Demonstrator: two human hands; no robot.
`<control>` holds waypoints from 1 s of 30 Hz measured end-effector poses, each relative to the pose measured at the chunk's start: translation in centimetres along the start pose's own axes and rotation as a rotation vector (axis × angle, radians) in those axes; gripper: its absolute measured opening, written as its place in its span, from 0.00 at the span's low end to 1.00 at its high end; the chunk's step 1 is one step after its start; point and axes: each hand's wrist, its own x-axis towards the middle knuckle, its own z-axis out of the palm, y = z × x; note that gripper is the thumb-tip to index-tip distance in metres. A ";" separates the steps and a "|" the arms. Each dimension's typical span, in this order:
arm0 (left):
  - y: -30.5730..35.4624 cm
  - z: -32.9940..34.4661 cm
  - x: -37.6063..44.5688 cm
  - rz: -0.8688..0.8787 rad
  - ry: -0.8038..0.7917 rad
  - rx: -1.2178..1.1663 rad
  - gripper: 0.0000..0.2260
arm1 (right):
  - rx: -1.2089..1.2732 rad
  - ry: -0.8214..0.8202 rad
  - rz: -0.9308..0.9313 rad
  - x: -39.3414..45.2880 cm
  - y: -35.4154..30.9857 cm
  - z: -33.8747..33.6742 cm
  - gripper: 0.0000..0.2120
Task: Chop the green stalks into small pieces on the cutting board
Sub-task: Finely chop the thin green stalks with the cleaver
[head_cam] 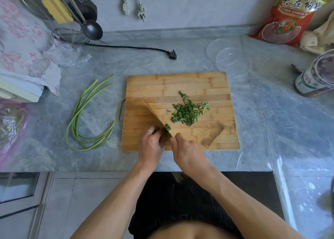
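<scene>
A wooden cutting board [207,87] lies on the grey counter. A heap of small chopped green pieces [188,112] sits right of the board's middle. My right hand [186,152] grips the handle of a cleaver [155,114], whose blade runs edge-down diagonally across the board. My left hand [151,143], with a ring, has its fingers curled against the blade's left side, holding short stalk ends that are mostly hidden. A few cut bits [168,127] show at the blade. Several long uncut green stalks [79,115] lie curved on the counter left of the board.
A clear plastic bowl [233,61] stands behind the board at the right, a jar [318,76] and a red bag [292,16] further right. A black power plug [172,54] and cord lie behind the board. A patterned cloth [21,45] and utensil rack [72,21] fill the left.
</scene>
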 end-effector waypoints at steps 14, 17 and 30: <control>0.2 0.0 -0.4 -0.029 0.002 0.030 0.11 | 0.031 -0.028 -0.006 0.0 0.9 0.9 0.29; 0.3 0.5 -0.3 -0.070 0.024 0.070 0.03 | 0.106 -0.037 -0.012 1.9 0.5 0.6 0.31; -0.2 1.0 -0.7 -0.012 0.085 0.114 0.10 | 0.140 -0.040 0.047 2.5 -1.8 -0.7 0.16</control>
